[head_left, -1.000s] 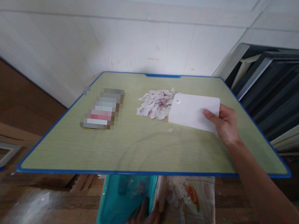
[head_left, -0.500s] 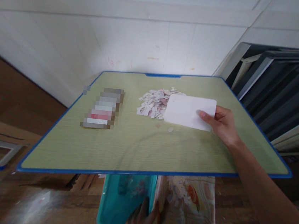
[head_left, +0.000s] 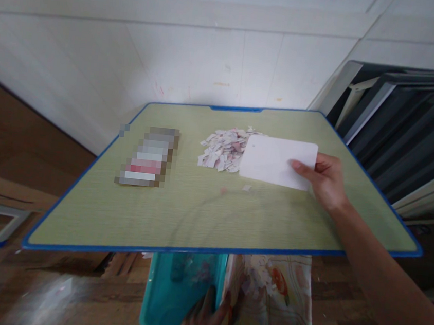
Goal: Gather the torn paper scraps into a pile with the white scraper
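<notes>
1. At the bottom centre of the frame, the left hand [head_left: 200,321] lies at the right rim of a teal tray [head_left: 159,306], perhaps to steady it; its wrist is cut off below, and whether the fingers close on anything I cannot tell.
2. At the lower right of centre, a patterned cloth [head_left: 289,320] lies alongside the tray, with paper bits [head_left: 260,270] on it. The table [head_left: 137,221] overhangs both, so their far ends are hidden, and the tray's dim contents are hard to make out.
3. Right of centre, the right hand [head_left: 329,184] grips a white card [head_left: 275,161] by its right end, thumb on top, fingers out of sight beneath. Held this way, the opposite edge seems left free to meet the paper.
4. At the centre, a pile of torn paper [head_left: 222,150] sits on the table, its right part covered by the card. A pale scrap [head_left: 247,188] and a pinkish one lie apart, nearer the viewer.
5. Left of centre, a flat object [head_left: 147,158] is masked by blocky blur; what it is cannot be read.
6. At the upper right, dark panels [head_left: 415,116] seem stacked on edge to save room, cut off by the frame.
</notes>
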`<state>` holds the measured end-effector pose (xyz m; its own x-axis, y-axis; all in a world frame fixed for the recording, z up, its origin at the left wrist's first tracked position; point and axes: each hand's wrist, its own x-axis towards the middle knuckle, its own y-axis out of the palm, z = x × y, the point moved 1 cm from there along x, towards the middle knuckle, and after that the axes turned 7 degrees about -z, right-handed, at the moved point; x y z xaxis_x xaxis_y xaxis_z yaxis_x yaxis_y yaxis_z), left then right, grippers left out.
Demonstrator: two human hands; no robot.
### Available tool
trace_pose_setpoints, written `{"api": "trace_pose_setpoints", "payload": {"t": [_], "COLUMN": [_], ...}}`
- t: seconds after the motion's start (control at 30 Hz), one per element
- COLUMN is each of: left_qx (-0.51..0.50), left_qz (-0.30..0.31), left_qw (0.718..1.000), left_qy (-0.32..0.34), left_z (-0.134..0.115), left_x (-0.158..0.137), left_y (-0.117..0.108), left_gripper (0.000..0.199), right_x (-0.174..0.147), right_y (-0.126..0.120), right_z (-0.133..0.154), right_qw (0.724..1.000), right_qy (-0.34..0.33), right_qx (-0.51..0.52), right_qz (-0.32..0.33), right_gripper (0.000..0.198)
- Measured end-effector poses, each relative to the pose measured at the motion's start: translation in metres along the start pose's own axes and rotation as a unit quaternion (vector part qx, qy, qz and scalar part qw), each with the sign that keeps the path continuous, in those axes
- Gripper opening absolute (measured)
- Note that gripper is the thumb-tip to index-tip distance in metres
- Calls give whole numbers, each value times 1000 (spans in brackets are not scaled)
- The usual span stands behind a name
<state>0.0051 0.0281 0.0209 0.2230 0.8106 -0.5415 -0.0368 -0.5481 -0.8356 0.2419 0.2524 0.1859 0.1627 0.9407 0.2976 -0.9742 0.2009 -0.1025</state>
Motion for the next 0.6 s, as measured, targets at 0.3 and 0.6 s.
{"api": "trace_pose_setpoints", "payload": {"t": [0.3, 0.6], "left_qx": [5, 4], "left_qz": [2, -1], "left_qw": [1000, 1000], "left_qy": [-1, 6], "left_z": [0, 1], "left_x": [0, 1], "left_y": [4, 3], "left_gripper": [80, 78], "right_x": [5, -2], "right_y": [-4, 5], "right_z": [-3, 1], "right_qw": [995, 989], "right_qy": [75, 74], "right_qx": [-27, -18], "right_qz": [55, 128], "right_gripper": [17, 17]}}
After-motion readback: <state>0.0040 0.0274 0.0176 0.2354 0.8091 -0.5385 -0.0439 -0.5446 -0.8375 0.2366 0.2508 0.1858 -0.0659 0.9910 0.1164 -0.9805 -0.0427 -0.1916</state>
